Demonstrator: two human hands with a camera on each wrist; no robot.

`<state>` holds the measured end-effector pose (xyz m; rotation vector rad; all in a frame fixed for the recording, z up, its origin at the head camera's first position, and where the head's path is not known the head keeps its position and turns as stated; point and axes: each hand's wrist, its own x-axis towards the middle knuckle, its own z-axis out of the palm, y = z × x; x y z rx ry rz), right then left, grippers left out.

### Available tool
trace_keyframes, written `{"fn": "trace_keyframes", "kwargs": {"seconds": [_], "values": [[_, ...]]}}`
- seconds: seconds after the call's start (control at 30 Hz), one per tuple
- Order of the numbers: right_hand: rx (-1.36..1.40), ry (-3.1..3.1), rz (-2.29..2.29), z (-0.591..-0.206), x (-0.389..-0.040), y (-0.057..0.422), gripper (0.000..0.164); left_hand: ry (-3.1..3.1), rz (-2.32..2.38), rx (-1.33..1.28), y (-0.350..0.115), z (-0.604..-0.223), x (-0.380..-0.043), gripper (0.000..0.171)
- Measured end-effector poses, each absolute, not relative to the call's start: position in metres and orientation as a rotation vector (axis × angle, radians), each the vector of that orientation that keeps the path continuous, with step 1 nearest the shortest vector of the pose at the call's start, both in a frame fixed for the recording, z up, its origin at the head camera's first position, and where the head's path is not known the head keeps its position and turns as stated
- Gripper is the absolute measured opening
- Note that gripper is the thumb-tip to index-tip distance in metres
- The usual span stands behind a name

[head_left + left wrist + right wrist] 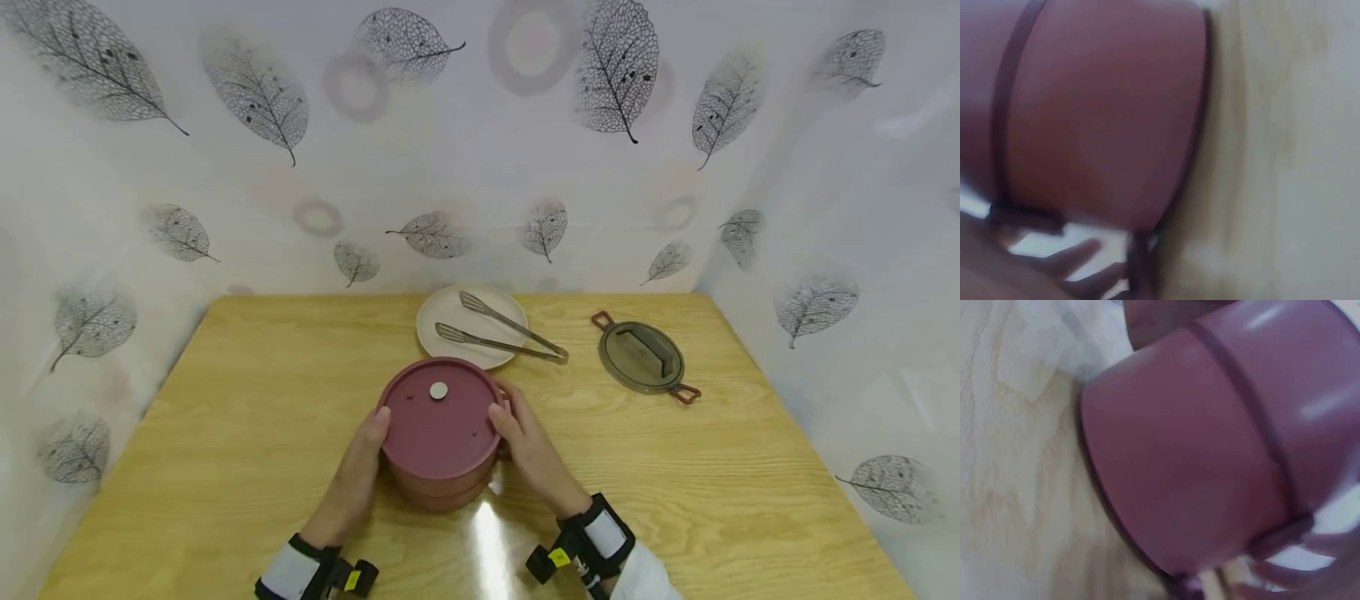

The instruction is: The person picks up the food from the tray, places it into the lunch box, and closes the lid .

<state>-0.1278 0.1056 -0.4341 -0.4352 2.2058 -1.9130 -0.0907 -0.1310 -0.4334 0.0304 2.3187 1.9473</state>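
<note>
A maroon lidded pot (pixel 438 433) stands upright at the near middle of the table, with a pale round knob (pixel 438 390) on its flat lid. A darker band runs round its side, and small side handles stick out. My left hand (pixel 362 457) grips its left side, thumb at the lid's rim; its fingers (pixel 1079 256) show beside a handle in the left wrist view. On the other side my right hand (pixel 534 446) holds the pot, thumb over the rim and fingers (pixel 1285 575) round by the handle. Both wrist views are blurred.
Behind the pot lies a white plate (pixel 431 312), with metal tongs (pixel 517 333) spread across it. A dark round lid (pixel 637 379) with reddish end handles rests at the back right. A leaf-patterned curtain (pixel 480 167) borders the wooden table (pixel 262 417).
</note>
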Motion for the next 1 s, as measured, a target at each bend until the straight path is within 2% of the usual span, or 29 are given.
{"fn": "trace_keyframes", "kwargs": {"seconds": [0.2, 0.4, 0.5, 0.8, 1.0], "values": [[-0.505, 2.239, -1.707, -0.423, -0.128, 0.116, 0.053, 2.437, 1.809, 0.067, -0.14, -0.428, -0.099, 0.06], [-0.363, 2.323, -1.607, -0.388, -0.119, 0.117, 0.052, 2.44, 1.797, -0.078, -0.137, -0.425, -0.096, 0.069], [-0.316, 2.376, -1.593, -0.383, -0.116, 0.116, 0.052, 2.334, 1.825, -0.086, -0.133, -0.422, -0.091, 0.075], [-0.303, 2.228, -1.939, -0.425, -0.124, 0.11, 0.043, 2.226, 2.033, -0.065, -0.12, -0.426, -0.09, 0.069], [-0.409, 1.902, -2.178, -0.436, -0.12, 0.094, 0.051, 2.128, 2.272, -0.109, -0.109, -0.43, -0.09, 0.062]]}}
